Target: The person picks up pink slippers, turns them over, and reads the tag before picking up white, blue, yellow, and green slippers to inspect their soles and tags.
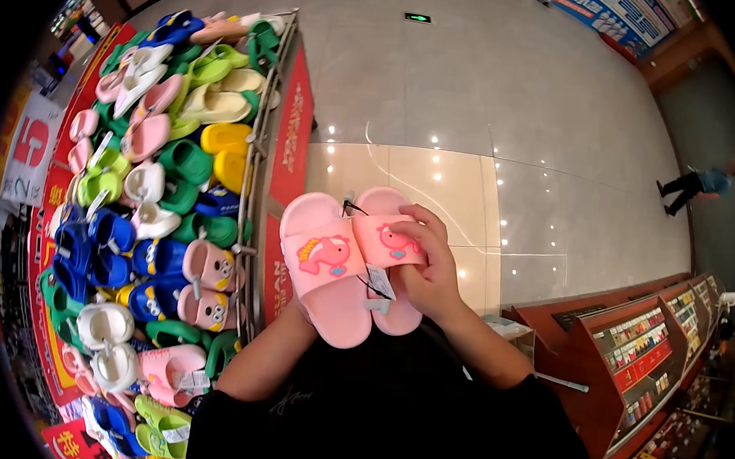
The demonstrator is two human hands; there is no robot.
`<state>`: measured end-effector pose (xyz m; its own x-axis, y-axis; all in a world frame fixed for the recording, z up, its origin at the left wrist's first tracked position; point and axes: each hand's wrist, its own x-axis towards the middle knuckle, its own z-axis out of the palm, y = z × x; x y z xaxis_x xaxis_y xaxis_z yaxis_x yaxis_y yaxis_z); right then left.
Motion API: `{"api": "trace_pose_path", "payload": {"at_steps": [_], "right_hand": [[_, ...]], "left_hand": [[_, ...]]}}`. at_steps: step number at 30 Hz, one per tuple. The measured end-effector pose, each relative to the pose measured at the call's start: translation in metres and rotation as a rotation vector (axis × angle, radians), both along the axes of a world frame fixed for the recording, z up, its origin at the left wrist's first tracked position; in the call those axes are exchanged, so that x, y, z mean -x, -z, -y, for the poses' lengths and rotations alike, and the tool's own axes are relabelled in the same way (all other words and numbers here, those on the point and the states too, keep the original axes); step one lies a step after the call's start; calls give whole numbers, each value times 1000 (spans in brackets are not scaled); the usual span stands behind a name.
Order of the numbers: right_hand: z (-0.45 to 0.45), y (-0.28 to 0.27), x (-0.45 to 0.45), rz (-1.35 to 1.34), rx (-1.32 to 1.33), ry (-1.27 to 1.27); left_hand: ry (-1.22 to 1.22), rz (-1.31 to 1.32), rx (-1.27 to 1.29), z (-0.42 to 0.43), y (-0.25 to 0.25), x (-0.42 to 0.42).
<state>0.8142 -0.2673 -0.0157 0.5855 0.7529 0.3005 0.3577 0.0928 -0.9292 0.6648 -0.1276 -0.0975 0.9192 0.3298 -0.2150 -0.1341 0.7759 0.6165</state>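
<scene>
A pair of pink slippers (332,265) is held up in front of my chest, toes pointing away from me. Each wide strap carries a raised pink cartoon animal. A black cord and a white tag (378,282) hang between the two. My right hand (429,267) grips the right slipper at its strap, fingers over the top and thumb low at the strap's opening. From beneath, my left hand (298,311) supports the left slipper, which hides most of that hand and its fingers.
On my left, a metal-railed display stand (264,131) is piled with colourful slippers and clogs. A price sign (32,146) stands beyond it. Wooden display cabinets (629,355) are at the right. A person in a blue top (711,181) walks far off on the tiled floor (444,83).
</scene>
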Motion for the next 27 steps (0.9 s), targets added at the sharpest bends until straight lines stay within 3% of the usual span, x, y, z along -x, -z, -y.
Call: {"api": "trace_pose_path", "payload": {"at_steps": [1,3,4,10,12,14,19,21,27], "right_hand": [[2,-4,-10,58,24,-1],[7,-21,-31,107,23,0],[8,-29,-40,153,12,-10],[-9,-40,-63,436,120,-41],[-22,-32,-71,325,98,-12],[-35,-33,-86,-69,147,32],[-83,-23,-120,-192,69,75],[-105,-27,-133,-277,-28,238],[-177,-37,-175,-516,103,209]], "left_hand": [[13,2,8,0,-3,-13],[42,220,650,0,-11,-34],[39,240,685,-3,-13,-46],[8,209,580,-24,-20,-98],[4,202,578,-34,-20,-109],[5,196,575,-46,-18,-122],[45,185,576,-87,-13,-160],[65,188,575,-109,-12,-177],[78,205,551,-192,-15,-223]]}}
